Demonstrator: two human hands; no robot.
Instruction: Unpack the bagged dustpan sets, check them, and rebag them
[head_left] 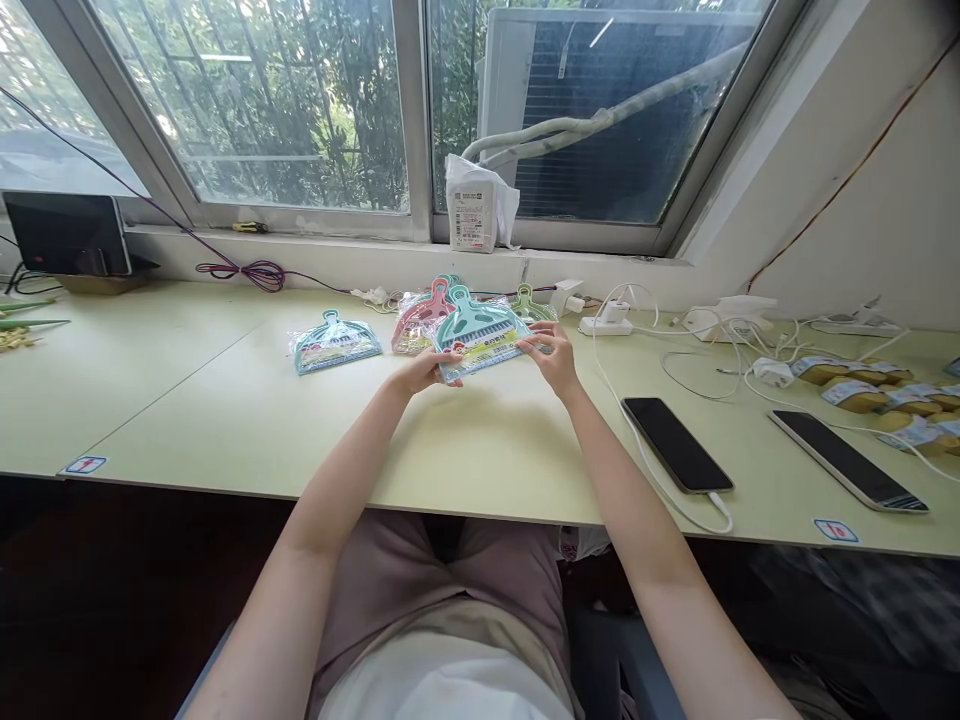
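Note:
My left hand [429, 371] and my right hand [552, 356] hold a teal packaged dustpan set [481, 336] above the table, one at each lower corner. It is a small fan-shaped piece with a holed handle on top, a printed label and clear wrap. Just behind it lie a red packaged set [420, 316] and a green packaged set [525, 295], both partly hidden by the held one. Another teal packaged set [337, 342] lies apart on the table, left of my hands.
On the pale table [225, 400], a black phone [677, 443] charges at the right, beside a second phone [847, 460]. White cables and a power strip [606, 325] run along the back. Wrapped yellow-brown items [911, 400] sit far right. A tablet [67, 235] stands far left.

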